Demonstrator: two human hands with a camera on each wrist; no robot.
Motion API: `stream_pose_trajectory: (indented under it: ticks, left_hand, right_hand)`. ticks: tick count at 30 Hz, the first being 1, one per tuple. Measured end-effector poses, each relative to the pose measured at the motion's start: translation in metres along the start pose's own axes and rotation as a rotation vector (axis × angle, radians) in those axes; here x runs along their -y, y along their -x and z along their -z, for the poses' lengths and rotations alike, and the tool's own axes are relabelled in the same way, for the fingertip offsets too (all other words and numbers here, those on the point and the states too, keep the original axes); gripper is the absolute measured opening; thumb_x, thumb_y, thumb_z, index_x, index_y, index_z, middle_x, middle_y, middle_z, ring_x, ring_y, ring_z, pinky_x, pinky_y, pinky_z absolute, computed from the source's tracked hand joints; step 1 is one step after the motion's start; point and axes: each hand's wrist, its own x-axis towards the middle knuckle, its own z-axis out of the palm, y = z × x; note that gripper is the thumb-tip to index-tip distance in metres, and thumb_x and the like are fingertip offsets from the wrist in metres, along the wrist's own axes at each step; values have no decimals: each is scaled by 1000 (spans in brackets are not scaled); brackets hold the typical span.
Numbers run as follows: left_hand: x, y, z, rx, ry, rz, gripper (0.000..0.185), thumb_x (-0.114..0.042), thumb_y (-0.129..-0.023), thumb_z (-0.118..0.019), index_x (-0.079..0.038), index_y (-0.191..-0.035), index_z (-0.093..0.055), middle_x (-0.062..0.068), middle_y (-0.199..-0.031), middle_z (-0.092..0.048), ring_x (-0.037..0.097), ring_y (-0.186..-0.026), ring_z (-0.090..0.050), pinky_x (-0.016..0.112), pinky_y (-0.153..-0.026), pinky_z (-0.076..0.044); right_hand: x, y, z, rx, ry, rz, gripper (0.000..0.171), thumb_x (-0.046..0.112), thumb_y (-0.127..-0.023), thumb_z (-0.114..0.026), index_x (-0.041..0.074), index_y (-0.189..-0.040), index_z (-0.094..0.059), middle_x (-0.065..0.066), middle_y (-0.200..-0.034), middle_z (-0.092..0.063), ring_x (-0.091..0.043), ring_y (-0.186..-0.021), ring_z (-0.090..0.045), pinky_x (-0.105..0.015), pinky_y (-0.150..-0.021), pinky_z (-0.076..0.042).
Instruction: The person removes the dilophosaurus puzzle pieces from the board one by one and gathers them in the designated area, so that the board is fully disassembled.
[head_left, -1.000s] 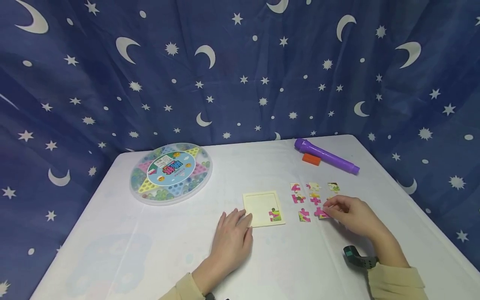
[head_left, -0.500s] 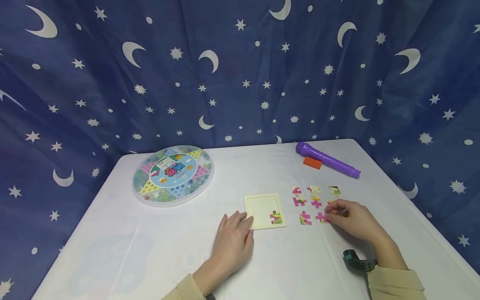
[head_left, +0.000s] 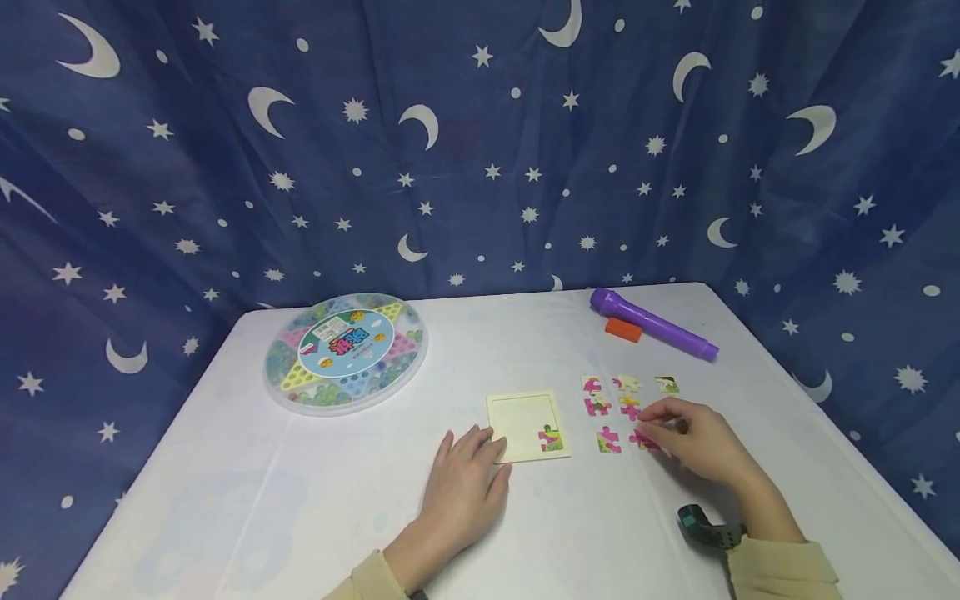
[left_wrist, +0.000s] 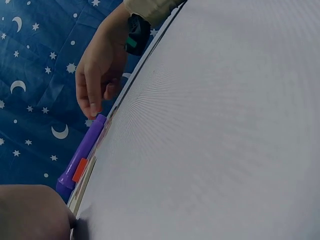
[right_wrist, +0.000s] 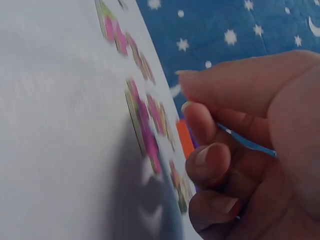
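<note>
The right hand [head_left: 693, 437] pinches a pink puzzle piece [head_left: 643, 438] lying right of the tray [head_left: 525, 421], which the flat, relaxed left hand [head_left: 467, 483] steadies; thin, light, stiff, best gripped by its edges

One puzzle tray [head_left: 517, 417] with one piece seated [head_left: 551, 438], about seven loose pieces [head_left: 609, 440], one purple flashlight [head_left: 654, 324], one orange block [head_left: 623, 330], one round game board [head_left: 345, 350].
</note>
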Motion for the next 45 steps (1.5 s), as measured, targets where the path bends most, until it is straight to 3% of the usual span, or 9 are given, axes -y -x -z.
stream_pose_trajectory:
  ticks: [8, 17, 22, 28, 31, 35, 45]
  left_hand:
    - [1, 1, -2, 8, -18, -2, 33, -31, -87, -61, -10, -111, -65, 9, -120, -58, 30, -118, -48, 58, -100, -25]
    - [4, 0, 0, 16, -33, 42, 32, -32, -86, -60, -11, -110, -66, 7, -119, -59, 27, -118, -49, 57, -101, -24]
    - [5, -1, 0, 18, -32, 42, 31, -33, -87, -59, -12, -110, -65, 6, -119, -58, 27, -118, -49, 57, -101, -25]
    - [4, -3, -2, -2, -27, 32, 27, -31, -89, -58, -12, -106, -66, 6, -117, -59, 28, -117, -49, 58, -100, -26]
    - [5, -3, -3, -22, -24, 21, 23, -27, -90, -57, -12, -104, -67, 6, -115, -60, 28, -116, -51, 59, -99, -27]
    - [5, -3, -3, -49, -24, 4, 19, -21, -90, -56, -12, -103, -67, 7, -113, -61, 29, -114, -52, 60, -97, -28]
    - [5, -2, -1, -30, -19, 4, 21, -21, -88, -58, -10, -105, -66, 8, -115, -60, 30, -116, -51, 61, -97, -28]
  right_hand:
    - [22, 1, -16, 46, -58, 17, 21, 35, -82, -70, 25, -99, -65, 2, -84, -60, -20, -56, -49, -28, -43, -40]
    - [70, -23, -38, 158, 6, 223, 15, 32, -81, -71, 29, -95, -67, 14, -87, -60, -16, -61, -50, -27, -48, -43]
    - [88, -28, -45, 180, 14, 278, 17, 29, -80, -73, 27, -96, -67, 16, -87, -60, -15, -63, -50, -28, -51, -45]
    - [90, -30, -55, 164, 36, 308, 22, 27, -79, -74, 24, -99, -67, 12, -96, -61, -15, -67, -50, -28, -58, -45]
    - [87, -29, -60, 151, 79, 299, 27, 32, -76, -77, 27, -100, -67, 13, -100, -60, -12, -84, -53, -33, -76, -47]
    - [84, -28, -66, 148, 122, 307, 32, 40, -72, -78, 27, -99, -66, 14, -100, -60, -11, -103, -51, -41, -94, -40]
    - [76, -24, -70, 112, 161, 276, 36, 50, -71, -75, 32, -100, -66, 12, -104, -58, -15, -108, -49, -46, -95, -39]
